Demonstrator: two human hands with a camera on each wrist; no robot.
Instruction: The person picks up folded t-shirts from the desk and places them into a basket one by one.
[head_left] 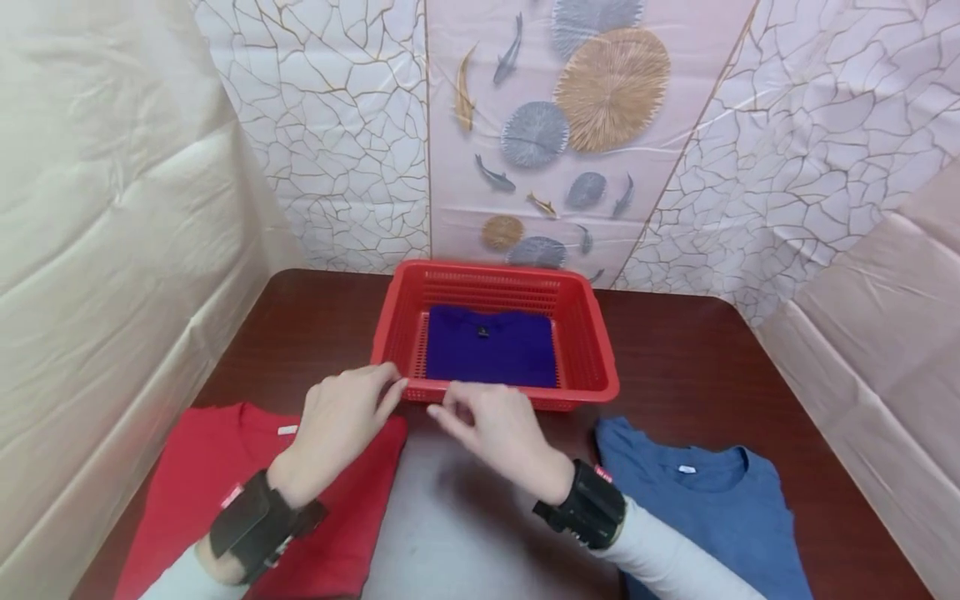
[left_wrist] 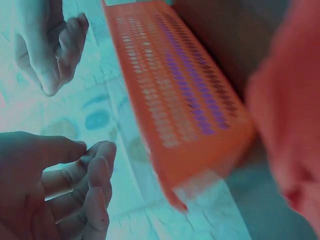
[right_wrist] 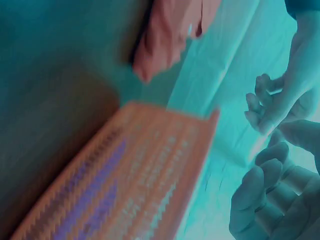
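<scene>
A folded dark blue shirt [head_left: 491,350] lies inside a red plastic basket [head_left: 600,358], its collar toward the back wall. My left hand [head_left: 341,421] is in the air near the basket's front left corner, above a red shirt [head_left: 345,533]. Close to the middle of the basket's front rim hovers my right hand [head_left: 495,429]. Both hands have loosely bent fingers and hold nothing. In the left wrist view, the left thumb comes close to the fingertips [left_wrist: 102,150], apart from the basket wall [left_wrist: 200,170]. The right fingers [right_wrist: 270,175] look similarly bent in the right wrist view.
A blue shirt [head_left: 697,517] with its collar toward the back lies at the right of the dark brown table [head_left: 667,342]. A grey surface [head_left: 420,533] shows between the two outer shirts. Patterned cloth walls [head_left: 345,125] enclose the table's back and sides.
</scene>
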